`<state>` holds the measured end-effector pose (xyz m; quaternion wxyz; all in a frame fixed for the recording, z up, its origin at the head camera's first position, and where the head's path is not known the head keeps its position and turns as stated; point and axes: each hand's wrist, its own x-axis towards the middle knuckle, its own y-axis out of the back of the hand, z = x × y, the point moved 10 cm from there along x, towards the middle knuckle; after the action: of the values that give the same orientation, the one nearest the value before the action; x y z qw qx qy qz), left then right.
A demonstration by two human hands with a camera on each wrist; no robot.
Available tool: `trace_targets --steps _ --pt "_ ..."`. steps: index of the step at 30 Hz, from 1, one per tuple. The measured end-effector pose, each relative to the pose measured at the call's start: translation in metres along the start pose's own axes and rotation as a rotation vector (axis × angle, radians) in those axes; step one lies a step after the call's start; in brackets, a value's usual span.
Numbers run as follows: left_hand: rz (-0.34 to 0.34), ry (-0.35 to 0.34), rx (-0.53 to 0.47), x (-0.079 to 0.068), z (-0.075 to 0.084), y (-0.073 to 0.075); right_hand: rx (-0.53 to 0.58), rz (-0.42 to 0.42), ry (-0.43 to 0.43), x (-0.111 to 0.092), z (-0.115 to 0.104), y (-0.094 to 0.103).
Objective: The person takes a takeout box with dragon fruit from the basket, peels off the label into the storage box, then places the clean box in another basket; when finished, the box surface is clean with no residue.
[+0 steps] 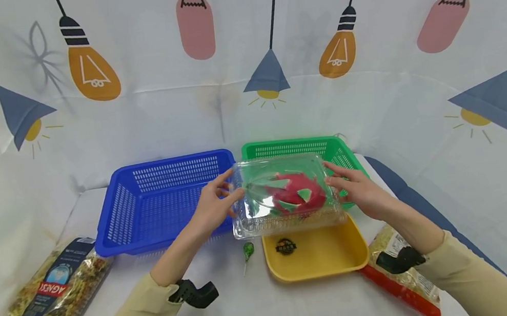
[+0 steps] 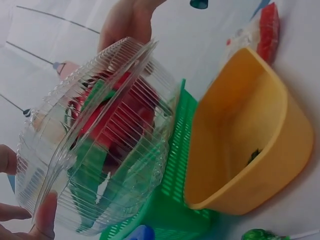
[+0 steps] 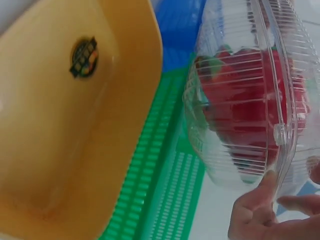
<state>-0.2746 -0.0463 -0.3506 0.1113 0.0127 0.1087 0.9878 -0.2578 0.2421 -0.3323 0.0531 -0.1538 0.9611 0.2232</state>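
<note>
A clear plastic clamshell box [image 1: 260, 224] is held up over the yellow basin and the front of the green basket, its lid closed. Inside it lies a red dragon fruit [image 1: 301, 191] with green scales. My left hand [image 1: 213, 201] grips the box's left edge, thumb toward me. On the opposite edge, my right hand [image 1: 359, 193] pinches the rim, as the right wrist view shows with its fingers [image 3: 255, 200]. The left wrist view has the box [image 2: 50, 145] tilted, with the dragon fruit [image 2: 125, 115] visible through its ribbed wall.
Behind stand a blue basket [image 1: 165, 203] and a green basket [image 1: 289, 146]. The yellow basin [image 1: 319, 251] sits in front of the green one. A green lollipop [image 1: 248, 250] lies left of the basin. A pasta bag [image 1: 63, 286] is far left; another food bag [image 1: 402, 276] is at right.
</note>
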Motion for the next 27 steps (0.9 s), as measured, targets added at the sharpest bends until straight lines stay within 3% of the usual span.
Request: trace_targets --steps 13,27 --pt "-0.013 0.028 -0.005 0.037 0.000 -0.012 -0.015 -0.018 -0.020 0.022 0.005 0.030" --pt "-0.009 0.113 -0.175 0.081 -0.005 -0.020 0.027 -0.019 -0.094 0.054 0.012 0.052"
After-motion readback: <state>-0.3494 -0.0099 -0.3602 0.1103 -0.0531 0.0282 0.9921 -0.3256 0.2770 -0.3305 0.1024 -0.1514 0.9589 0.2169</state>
